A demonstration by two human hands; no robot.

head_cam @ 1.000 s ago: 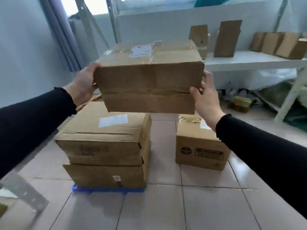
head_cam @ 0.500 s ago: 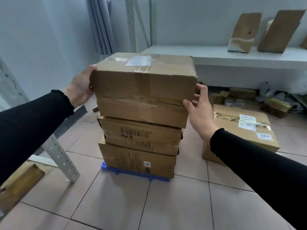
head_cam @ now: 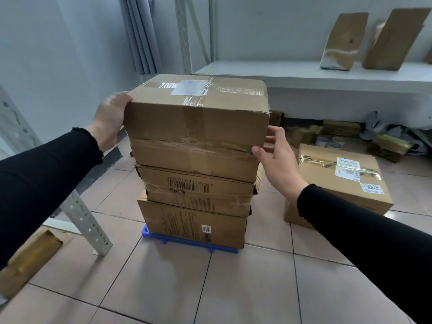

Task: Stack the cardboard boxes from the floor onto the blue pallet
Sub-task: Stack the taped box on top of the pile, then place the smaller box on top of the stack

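We see the top box [head_cam: 198,127] resting on two boxes [head_cam: 198,206] over the blue pallet [head_cam: 187,244]. Left hand [head_cam: 109,120] presses its side, fingers hidden; right hand [head_cam: 278,157] open, thumb touching its corner.

Three stacked boxes all brown cardboard: top box [head_cam: 198,127] has white label and clear shiny tape, middle box [head_cam: 198,190] black barcode print, bottom box [head_cam: 194,224] dark printed text plus small blue-white sticker. Pallet [head_cam: 163,239] bright blue. Floor box [head_cam: 339,183] brown, white labels, glossy tape. Sleeves [head_cam: 42,183] black. Floor tiles [head_cam: 233,288] pinkish-beige, dark grout. Shelf [head_cam: 304,76] white, curtain [head_cam: 140,33] grey-blue.
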